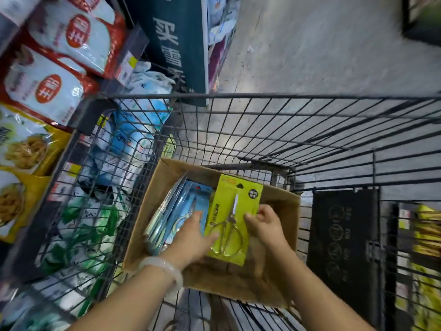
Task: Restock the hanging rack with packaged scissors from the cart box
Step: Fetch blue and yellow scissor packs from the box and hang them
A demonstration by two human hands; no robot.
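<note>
A brown cardboard box (281,204) sits inside a wire shopping cart (262,115). Both hands hold a yellow-green scissors pack (235,206) upright over the box, gold-handled scissors showing on its card. My left hand (193,237), with a pale bangle on the wrist, grips the pack's lower left edge. My right hand (265,223) pinches its right edge. Blue scissors packs (181,206) lie stacked in the box's left half. No hanging rack is in view.
Shelves on the left carry red-and-white bags (59,51) and yellow noodle bags (21,149). A dark green sign panel (176,44) stands beyond the cart. A black child-seat flap (343,235) is at the cart's right. Grey floor stretches ahead.
</note>
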